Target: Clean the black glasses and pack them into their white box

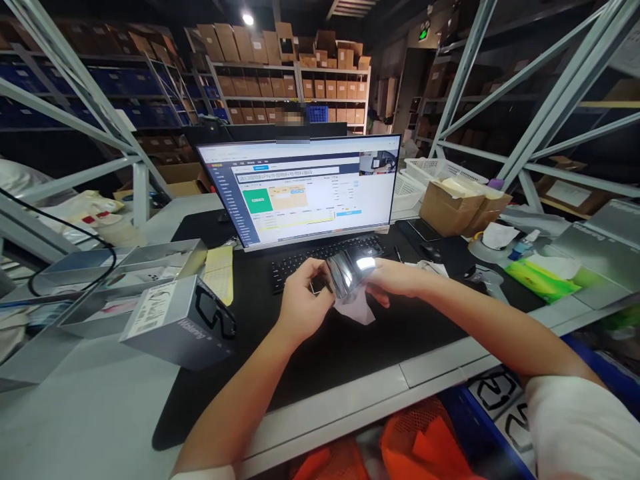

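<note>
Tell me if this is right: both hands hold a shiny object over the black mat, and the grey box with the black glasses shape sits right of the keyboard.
Wrong side: the head view shows that grey box left of the keyboard. The left hand and right hand do hold the shiny object over the black mat.

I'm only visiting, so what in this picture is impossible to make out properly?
All in the head view:
Shiny thing: partly covered by the left hand and right hand; what it is stays unclear.
Keyboard: partly hidden behind the left hand and shiny thing.
Screen: most writing too small and blurred.
Orange cloth: cut off by the bottom edge.
</note>
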